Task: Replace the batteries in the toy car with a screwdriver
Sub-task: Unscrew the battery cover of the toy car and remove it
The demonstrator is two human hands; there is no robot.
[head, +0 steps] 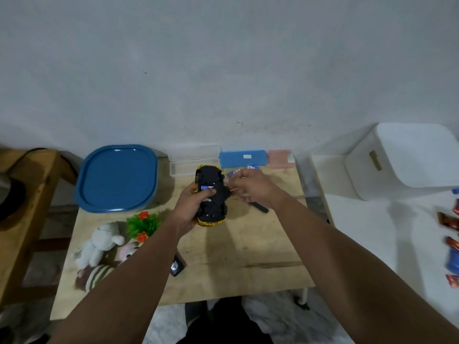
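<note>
Gripping the upturned yellow-and-black plastic toy car [210,194] in my left hand [191,204] above the pale wooden table [238,256], blue-labelled battery [207,187] seated in its underside, right hand [250,186] pinching another blue battery [234,172], black-handled screwdriver [259,207] lying just beneath.

The toy car [210,194] is held upside down above the wooden table [248,256], its black underside facing up, with a blue battery [207,187] seated in the open compartment. The left hand [192,207] grips the car from its left side, thumb lying across the underside. Just right of the car, the right hand [250,187] pinches a second battery [234,173] in its fingertips. The screwdriver [259,207] lies on the table right of the car, partly under the right hand. A blue tray [116,178] sits to the car's left.
</note>
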